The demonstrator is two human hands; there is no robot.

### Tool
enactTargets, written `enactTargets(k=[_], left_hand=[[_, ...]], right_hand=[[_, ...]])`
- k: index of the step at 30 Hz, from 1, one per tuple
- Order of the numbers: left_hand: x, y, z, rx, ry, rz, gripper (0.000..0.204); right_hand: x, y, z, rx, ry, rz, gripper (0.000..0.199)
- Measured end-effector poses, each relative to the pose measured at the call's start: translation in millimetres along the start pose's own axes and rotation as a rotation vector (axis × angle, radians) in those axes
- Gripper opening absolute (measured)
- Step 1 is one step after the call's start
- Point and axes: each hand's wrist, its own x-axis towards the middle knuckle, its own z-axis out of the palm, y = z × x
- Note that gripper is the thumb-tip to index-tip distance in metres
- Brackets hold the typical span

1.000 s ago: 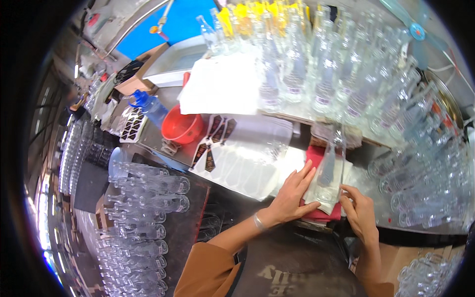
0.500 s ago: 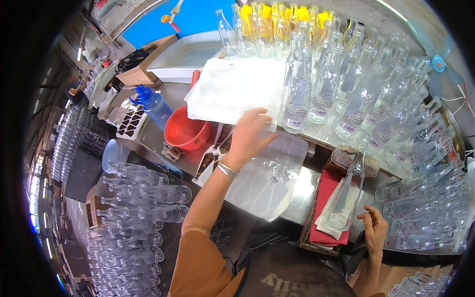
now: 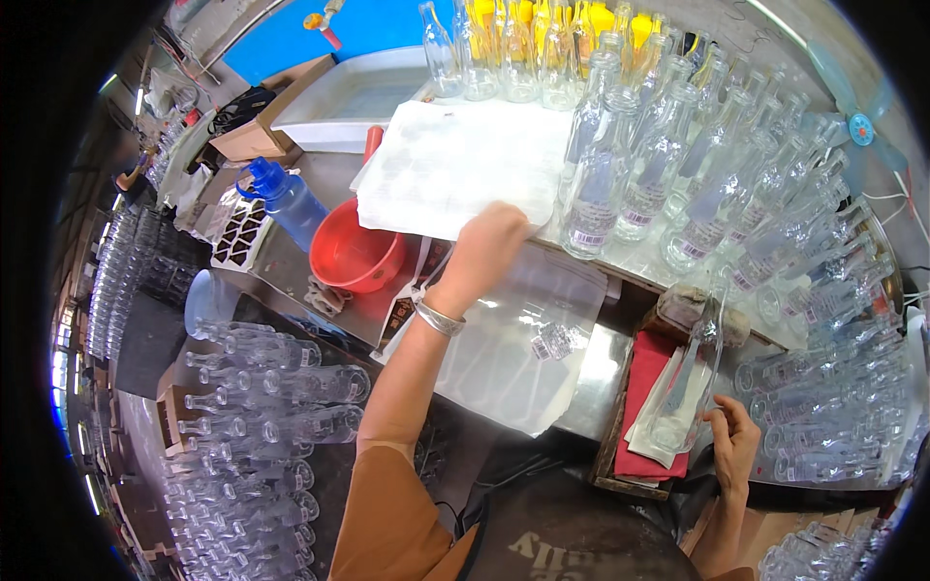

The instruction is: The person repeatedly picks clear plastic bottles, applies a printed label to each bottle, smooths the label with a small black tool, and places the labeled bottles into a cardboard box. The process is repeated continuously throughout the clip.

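- Brown-sleeved left arm [image 3: 392, 513] reaching forward and inward, its forearm bare.
- Bare left hand [image 3: 489, 250] farthest from the body, back uppermost, fingers curled, their tips hidden.
- Bare right forearm [image 3: 720, 537] kept low, close to the body.
- Bare right hand [image 3: 733, 438] well apart from the left, fingers loosely bent, pointing inward.

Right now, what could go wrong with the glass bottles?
The left hand is at the edge of the white paper, close to a standing bottle. A sideways bump might knock that bottle over, perhaps into the others crowded behind it.

Another bottle lies on its side over the wooden box, with the right hand right beside it. A nudge could make it roll or slide.
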Motion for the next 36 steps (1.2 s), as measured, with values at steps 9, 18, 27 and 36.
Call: enactTargets(k=[9, 18, 27, 36], left_hand=[[0, 4, 9, 0.082, 0.007, -0.092, 0.007], [4, 1, 2, 0.003, 0.014, -0.048, 0.013], [-1, 7, 7, -0.005, -0.018, -0.11, 0.018], [5, -7, 1, -0.057, -0.067, -0.08, 0.017]], right_hand=[[-2, -1, 3, -0.021, -0.013, 0.017, 0.025], [-8, -3, 0, -0.004, 0.008, -0.013, 0.027], [-12, -15, -2, -0.009, 0.057, -0.064, 0.025], [15, -117, 4, -0.071, -0.112, -0.383, 0.031]])
